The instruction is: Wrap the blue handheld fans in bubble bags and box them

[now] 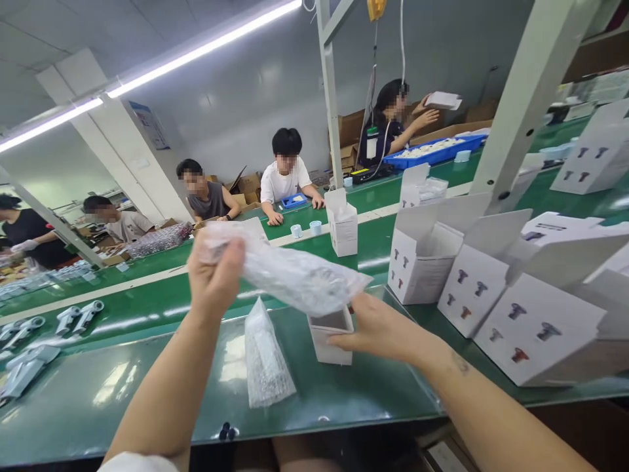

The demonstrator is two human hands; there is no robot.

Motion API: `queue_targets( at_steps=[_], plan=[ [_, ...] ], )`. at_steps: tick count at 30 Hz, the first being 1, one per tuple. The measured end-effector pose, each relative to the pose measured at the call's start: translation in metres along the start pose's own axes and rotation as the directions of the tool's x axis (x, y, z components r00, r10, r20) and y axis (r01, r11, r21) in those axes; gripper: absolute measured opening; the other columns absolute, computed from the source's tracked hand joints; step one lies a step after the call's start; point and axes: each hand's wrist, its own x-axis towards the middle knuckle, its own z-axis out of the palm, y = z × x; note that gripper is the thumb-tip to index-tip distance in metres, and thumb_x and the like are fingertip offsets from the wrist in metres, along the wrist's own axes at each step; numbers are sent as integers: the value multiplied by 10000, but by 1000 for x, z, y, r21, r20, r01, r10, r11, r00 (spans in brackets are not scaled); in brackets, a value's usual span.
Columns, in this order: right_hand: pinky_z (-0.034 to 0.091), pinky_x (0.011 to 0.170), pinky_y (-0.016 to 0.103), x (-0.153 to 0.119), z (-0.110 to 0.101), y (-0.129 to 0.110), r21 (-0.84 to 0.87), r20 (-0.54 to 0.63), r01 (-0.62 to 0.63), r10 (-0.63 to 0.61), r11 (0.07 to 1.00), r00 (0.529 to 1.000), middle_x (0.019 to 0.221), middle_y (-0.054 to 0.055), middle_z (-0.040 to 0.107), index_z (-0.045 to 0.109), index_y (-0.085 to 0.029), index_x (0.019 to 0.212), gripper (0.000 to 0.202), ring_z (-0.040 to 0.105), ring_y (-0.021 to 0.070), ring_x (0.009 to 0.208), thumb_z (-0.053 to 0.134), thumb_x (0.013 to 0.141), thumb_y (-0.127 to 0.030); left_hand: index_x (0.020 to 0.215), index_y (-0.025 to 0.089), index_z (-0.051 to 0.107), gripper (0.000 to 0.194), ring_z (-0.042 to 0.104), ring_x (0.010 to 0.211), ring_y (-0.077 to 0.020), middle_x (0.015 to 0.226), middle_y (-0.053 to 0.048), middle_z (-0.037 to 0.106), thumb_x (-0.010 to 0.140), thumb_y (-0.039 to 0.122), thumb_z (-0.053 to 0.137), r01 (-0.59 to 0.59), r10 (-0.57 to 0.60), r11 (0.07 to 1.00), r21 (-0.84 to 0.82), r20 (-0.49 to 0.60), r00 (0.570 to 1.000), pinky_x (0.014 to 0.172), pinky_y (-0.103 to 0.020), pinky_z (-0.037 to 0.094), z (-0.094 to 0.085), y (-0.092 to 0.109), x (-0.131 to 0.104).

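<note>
My left hand (pixel 216 272) is raised and closed on one end of a bubble-wrap bag (pixel 299 272). The bag slants down to the right above an open white box (pixel 334 344); what it contains is blurred. My right hand (pixel 383 328) grips the box at its right side, thumb across the front, other fingers partly hidden. The bag's lower end comes close to that hand; whether they touch I cannot tell. A second bubble-wrap bag (pixel 268 360), with a pale item inside, lies on the green work surface (pixel 187 393) left of the box.
Several open printed boxes (pixel 472 295) stand at the right. Grey device bodies (pixel 29 373) lie at the left, small black pieces (pixel 227 431) at the front edge. Beyond stand a white box (pixel 344 229) and light-blue cups (pixel 315 227). Several co-workers sit across the green line.
</note>
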Motion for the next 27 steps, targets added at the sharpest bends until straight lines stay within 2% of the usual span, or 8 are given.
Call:
queue_targets(
  at_steps=[2, 4, 8, 11, 15, 21, 25, 27],
  plan=[
    [486, 878, 436, 7, 8, 4, 33, -22, 10, -9, 999, 1000, 1268, 142, 543, 369, -220, 1314, 792, 547, 361, 1143, 729, 658, -481, 938, 217, 519, 99, 579, 797, -167, 893, -44, 604, 896, 304, 496, -173, 171, 985, -3, 155, 973, 708, -297, 471, 13, 5, 2],
    [482, 878, 444, 10, 13, 9, 79, -64, 2, 3, 997, 998, 1268, 153, 527, 332, -204, 1312, 836, 544, 358, 1138, 741, 644, -497, 875, 211, 497, 51, 560, 833, -176, 885, -58, 591, 870, 261, 503, -315, 295, 949, -22, 416, 860, 733, -303, 468, 21, 7, 7],
    [495, 820, 416, 7, 14, 11, 174, -53, 40, -32, 984, 998, 1173, 110, 564, 324, -227, 1263, 812, 582, 323, 1054, 763, 630, -482, 803, 213, 451, 37, 503, 791, -168, 835, -39, 528, 839, 203, 445, -343, 198, 939, 28, 770, 606, 702, -287, 434, 20, 15, 36],
    [495, 803, 402, 6, 14, 5, 206, -26, 41, -37, 978, 999, 1117, 90, 582, 305, -248, 1250, 805, 604, 291, 985, 775, 632, -462, 731, 214, 394, 88, 431, 680, -142, 731, 6, 432, 782, 161, 443, -347, 140, 936, 55, 848, 512, 633, -266, 380, 20, 26, 59],
    [505, 744, 386, 6, 14, 0, 226, -2, -4, 5, 974, 1000, 1069, 84, 586, 267, -249, 1216, 794, 617, 268, 907, 771, 640, -459, 684, 209, 335, 153, 383, 593, -130, 680, 13, 391, 747, 120, 441, -376, 19, 900, 219, 844, 535, 545, -272, 308, 33, 44, 62],
    [505, 754, 384, 4, 15, -2, 200, -3, 6, -6, 980, 1000, 1147, 95, 570, 292, -255, 1223, 762, 616, 266, 934, 751, 659, -483, 804, 202, 483, 68, 521, 664, -182, 742, -26, 523, 850, 181, 438, -328, -310, 747, 578, 740, 598, 530, -268, 359, 59, 54, 24],
    [511, 750, 412, 3, 20, 5, 198, -41, 18, -10, 980, 999, 1126, 95, 583, 302, -246, 1264, 760, 613, 292, 965, 719, 686, -513, 1019, 176, 501, 225, 569, 865, -242, 963, -87, 564, 933, 376, 446, -424, -182, 711, 562, 729, 660, 561, -287, 442, 64, 57, -17],
    [513, 773, 422, 3, 21, 8, 219, -56, 66, -55, 973, 997, 1110, 84, 594, 339, -249, 1256, 731, 614, 294, 975, 720, 687, -504, 999, 159, 502, 298, 563, 893, -242, 978, -99, 563, 945, 443, 428, -463, -90, 732, 499, 746, 660, 609, -302, 470, 60, 57, -35]
  ],
)
